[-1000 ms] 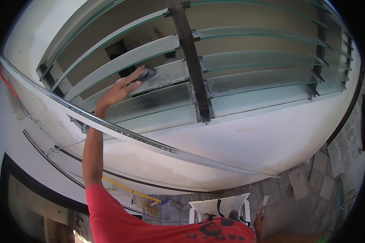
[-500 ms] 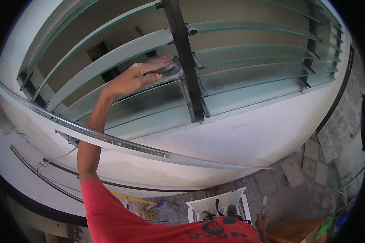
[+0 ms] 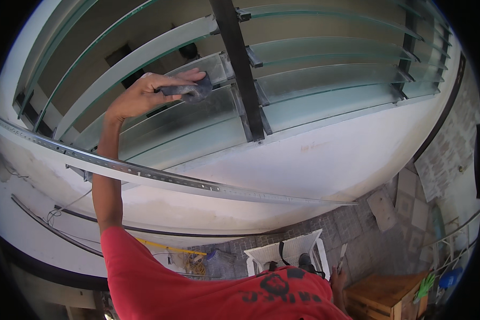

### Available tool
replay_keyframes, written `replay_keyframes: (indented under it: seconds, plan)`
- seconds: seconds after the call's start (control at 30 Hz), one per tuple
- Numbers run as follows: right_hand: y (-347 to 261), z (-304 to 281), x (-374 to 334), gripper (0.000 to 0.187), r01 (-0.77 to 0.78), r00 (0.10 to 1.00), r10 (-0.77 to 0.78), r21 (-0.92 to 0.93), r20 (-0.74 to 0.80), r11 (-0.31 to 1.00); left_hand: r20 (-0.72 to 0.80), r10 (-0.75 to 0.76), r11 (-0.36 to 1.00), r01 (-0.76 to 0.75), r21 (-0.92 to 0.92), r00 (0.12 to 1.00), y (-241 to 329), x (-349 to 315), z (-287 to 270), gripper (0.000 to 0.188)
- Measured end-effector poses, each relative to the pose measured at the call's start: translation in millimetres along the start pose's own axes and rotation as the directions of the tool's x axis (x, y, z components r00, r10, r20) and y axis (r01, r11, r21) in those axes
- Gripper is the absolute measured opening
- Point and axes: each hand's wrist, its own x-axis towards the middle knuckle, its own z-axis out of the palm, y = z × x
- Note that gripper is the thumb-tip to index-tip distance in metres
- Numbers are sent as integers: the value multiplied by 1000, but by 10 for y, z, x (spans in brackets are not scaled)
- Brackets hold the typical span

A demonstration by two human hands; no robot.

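My left hand reaches up to the louvre window, closed on a dark grey cloth. The cloth lies against a frosted glass slat, a short way left of the dark upright post. Low at the right, beside my red shirt, my right hand is wrapped round a knife-like tool with a thin, pale blade pointing up. Its handle is mostly hidden by the fingers.
A long perforated metal rail runs across in front of the white wall, above my left forearm. Below are a white chair, a wooden box, a green glove and a yellow bar.
My left hand and the cloth have moved left along the slats, away from the dark post. The view has shifted slightly, so the window sits higher. My right hand still holds the bladed tool.
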Motion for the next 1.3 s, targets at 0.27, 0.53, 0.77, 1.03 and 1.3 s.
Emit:
replay_keyframes:
  seconds: [0.27,0.53,0.77,1.03,1.3]
  plan:
    - [546,126,32,38,25,999,-22,93,-24,995,-262,-256,961,273,30,930,-291,-1542,-380,46]
    - [221,-105,578,35,-240,948,201,137,246,961,-903,-344,613,790,-8,258,-305,-3174,200,44]
    - [214,-69,1273,33,-90,954,53,115,296,989,-600,-771,632,-376,-677,-214,-417,-3769,645,22]
    - [699,157,1719,40,50,987,-67,114,148,992,-763,-543,840,-236,-489,-351,-657,-3326,343,24]
    - [955,-46,1433,37,-104,960,81,74,268,992,-994,46,775,632,-24,-94,-531,-1651,881,41]
